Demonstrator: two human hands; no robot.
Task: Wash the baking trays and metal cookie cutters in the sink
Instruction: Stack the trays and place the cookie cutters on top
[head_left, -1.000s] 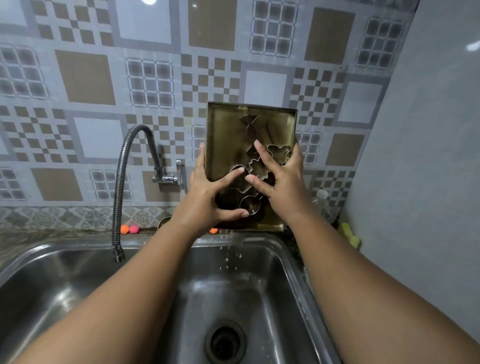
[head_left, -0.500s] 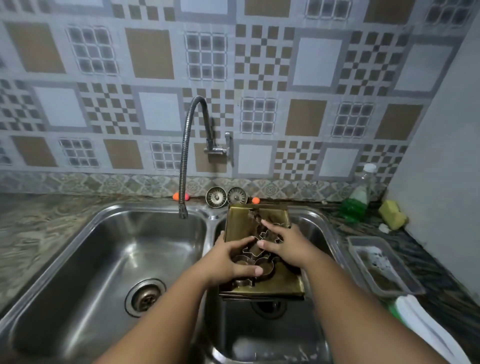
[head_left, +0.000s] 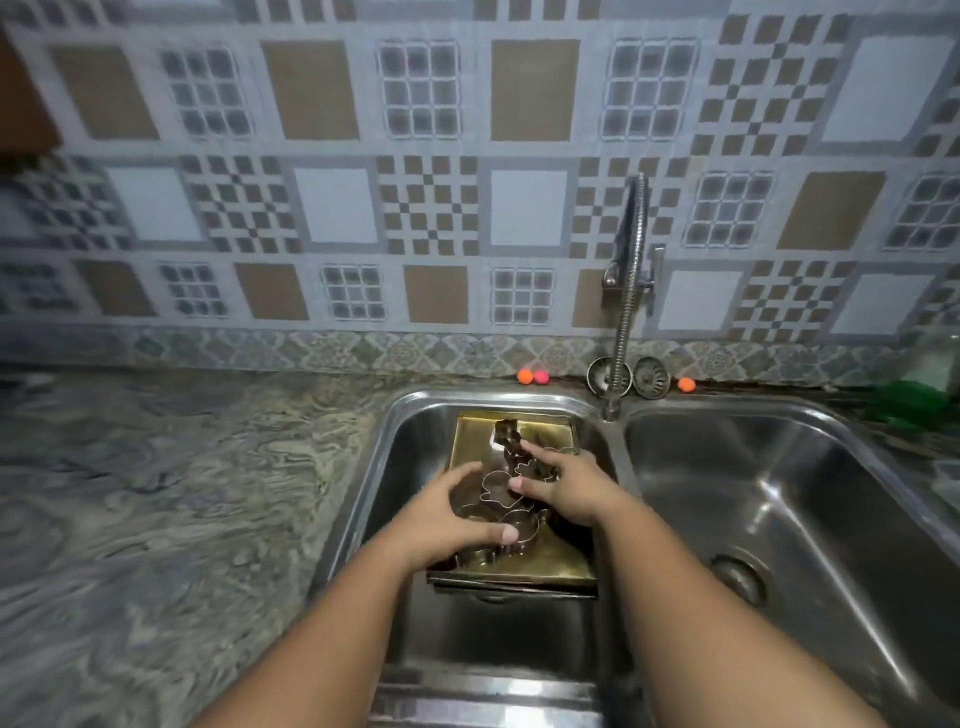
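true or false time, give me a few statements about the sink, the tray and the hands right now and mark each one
1. The baking tray sits in the left basin. True.
2. Water is streaming from the faucet. False: no stream shows below its spout.
3. The left hand and the right hand both touch the cookie cutters on the tray. True.
4. A second tray lies in the right basin. False: only its drain shows there.
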